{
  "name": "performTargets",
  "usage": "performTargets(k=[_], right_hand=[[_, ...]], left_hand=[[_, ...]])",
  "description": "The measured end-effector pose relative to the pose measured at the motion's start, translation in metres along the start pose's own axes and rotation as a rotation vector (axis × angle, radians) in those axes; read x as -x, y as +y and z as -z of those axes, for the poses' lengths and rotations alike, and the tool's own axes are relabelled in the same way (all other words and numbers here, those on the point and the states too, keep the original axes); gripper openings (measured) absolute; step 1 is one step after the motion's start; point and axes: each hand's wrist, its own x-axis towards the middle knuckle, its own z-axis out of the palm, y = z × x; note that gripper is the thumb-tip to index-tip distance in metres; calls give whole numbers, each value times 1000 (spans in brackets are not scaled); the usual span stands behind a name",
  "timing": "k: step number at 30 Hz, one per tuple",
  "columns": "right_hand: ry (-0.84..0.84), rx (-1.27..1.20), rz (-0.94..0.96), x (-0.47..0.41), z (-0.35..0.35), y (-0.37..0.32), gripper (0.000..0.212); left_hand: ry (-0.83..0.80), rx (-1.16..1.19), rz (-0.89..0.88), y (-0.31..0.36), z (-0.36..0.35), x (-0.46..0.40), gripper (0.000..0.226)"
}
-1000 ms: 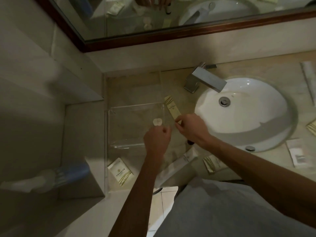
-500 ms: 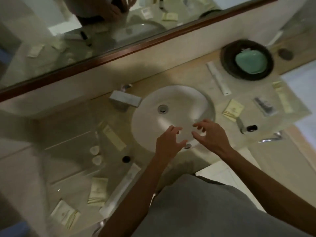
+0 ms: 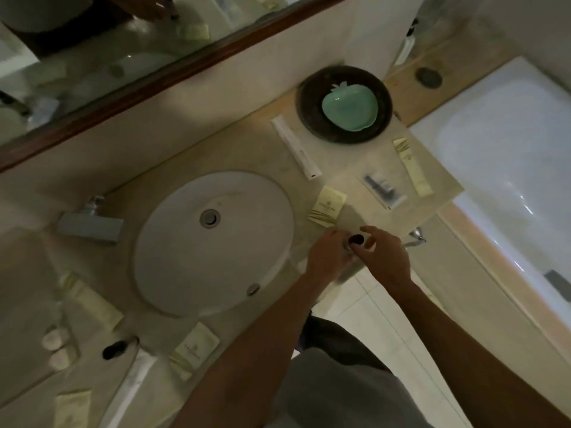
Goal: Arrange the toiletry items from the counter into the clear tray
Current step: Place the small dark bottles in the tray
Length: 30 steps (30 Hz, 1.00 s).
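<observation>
My left hand (image 3: 326,257) and my right hand (image 3: 384,257) meet on a small dark-capped bottle (image 3: 356,239) near the counter's front edge, right of the sink. Both hands' fingers close around it. Close by lie a cream sachet (image 3: 328,206), a long white box (image 3: 296,151), a clear packet (image 3: 383,188) and a cream tube (image 3: 412,166). The clear tray (image 3: 27,350) is blurred at far left, with two round soaps (image 3: 57,347) in it. Near the tray lie another tube (image 3: 92,304), a second dark-capped bottle (image 3: 116,349), a sachet (image 3: 194,350) and a long white packet (image 3: 133,387).
The white sink (image 3: 173,242) with its tap (image 3: 89,227) lies between the tray and my hands. A dark round plate holding a green dish (image 3: 349,106) stands at the back right. A bathtub (image 3: 509,149) borders the counter on the right; a mirror runs along the back.
My view swung right, from the tray to the counter's right side. Both hands left the tray, crossed over the sink with fingers spread, and now close on the small bottle.
</observation>
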Motion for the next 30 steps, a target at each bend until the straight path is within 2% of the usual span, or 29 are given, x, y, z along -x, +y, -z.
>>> performTargets(k=[3,6,10,13,15,17,20,21,25,28,30], right_hand=[[-21,18,13,-9,-8,5,26],[-58,-9,87,-6,-11,0,25],[-216,-44,273,18,-37,-43,28],[-359,-61,444,49,-72,-90,29],[-455,-71,534,74,-95,-124,28],[-538,-28,615,99,-117,-162,34],[-613,13,733,138,-153,-213,59],[-636,23,756,149,-165,-227,60],[-652,154,796,182,-196,-269,38],[-596,153,799,192,-209,-273,46],[-556,121,811,193,-216,-268,49]], left_hand=[[-1,41,54,7,-14,-10,18],[40,79,105,0,-6,-2,15],[186,133,217,-44,18,48,20],[342,141,325,-87,46,101,41],[441,165,393,-117,67,140,39],[550,183,498,-148,87,179,25],[628,132,631,-188,109,229,23],[647,122,667,-200,114,243,26],[700,145,798,-232,134,276,26],[648,170,800,-237,139,283,16],[672,242,791,-237,136,283,15]])
